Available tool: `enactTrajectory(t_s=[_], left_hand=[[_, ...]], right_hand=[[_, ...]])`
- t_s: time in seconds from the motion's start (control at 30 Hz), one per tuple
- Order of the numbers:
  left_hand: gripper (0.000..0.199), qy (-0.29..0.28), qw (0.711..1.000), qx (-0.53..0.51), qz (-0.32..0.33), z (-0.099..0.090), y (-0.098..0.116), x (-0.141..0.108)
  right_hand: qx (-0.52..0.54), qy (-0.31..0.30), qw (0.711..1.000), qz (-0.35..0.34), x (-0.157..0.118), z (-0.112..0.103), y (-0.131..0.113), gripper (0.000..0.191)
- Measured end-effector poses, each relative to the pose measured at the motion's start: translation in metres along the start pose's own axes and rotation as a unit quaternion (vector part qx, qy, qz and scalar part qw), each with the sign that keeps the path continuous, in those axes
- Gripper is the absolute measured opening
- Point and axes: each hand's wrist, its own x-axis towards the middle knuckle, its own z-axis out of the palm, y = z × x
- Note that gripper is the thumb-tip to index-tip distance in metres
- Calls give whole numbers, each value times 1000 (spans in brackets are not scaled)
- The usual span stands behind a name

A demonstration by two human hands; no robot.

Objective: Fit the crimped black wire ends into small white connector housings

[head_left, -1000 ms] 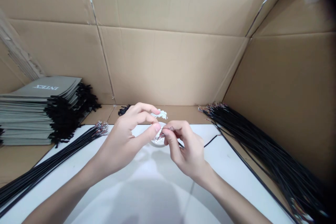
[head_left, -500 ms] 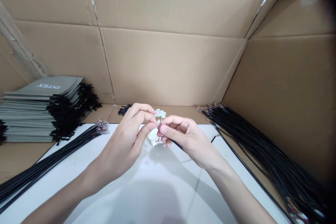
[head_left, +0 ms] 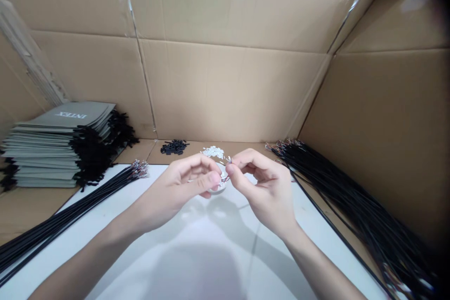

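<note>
My right hand (head_left: 265,190) is closed in a pinch on the thin stripped wires (head_left: 229,161) at a cable's end. Small pale tips show just past its thumb and index finger. Thumb and index of my left hand (head_left: 190,180) are pressed together close by; what they hold, if anything, is hidden. Reddish wires (head_left: 225,179) show in the gap between the hands. Behind the fingers stands a small white dish (head_left: 221,188), mostly covered, with whitish bits in it.
Small white pieces (head_left: 213,151) and short black tubes (head_left: 175,146) lie in piles at the back. Black cables with bare wire ends run along the left (head_left: 91,199) and right (head_left: 337,197). Grey INTEX sleeves (head_left: 44,154) are stacked at left. Cardboard walls (head_left: 228,89) enclose the white table (head_left: 197,262).
My left hand has turned and lowered, its thumb now lying along the index finger. My right hand has shifted slightly right. The black and white piles are less covered.
</note>
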Motion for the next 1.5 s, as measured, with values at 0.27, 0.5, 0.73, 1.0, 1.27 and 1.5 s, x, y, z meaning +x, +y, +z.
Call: enactTrajectory(t_s=[0.27,0.5,0.73,1.0,1.27,1.5], left_hand=[[13,18,992,-125,-2,1,-10,2],[9,33,985,-169,-15,3,-13,6],[8,36,988,-147,-12,2,-16,6],[8,51,990,-133,-12,4,-16,8],[19,69,991,-119,-1,5,-18,7],[30,85,992,-98,3,2,-14,7]], right_hand=[[-147,-15,980,-133,-1,-8,-12,17],[-214,-78,954,-196,2,-15,-21,21],[-220,-85,953,-189,3,-16,-19,20],[-215,-96,959,-160,3,-18,-19,20],[-217,-115,956,-157,3,-15,-16,18],[-180,-113,964,-157,2,-8,-8,19]])
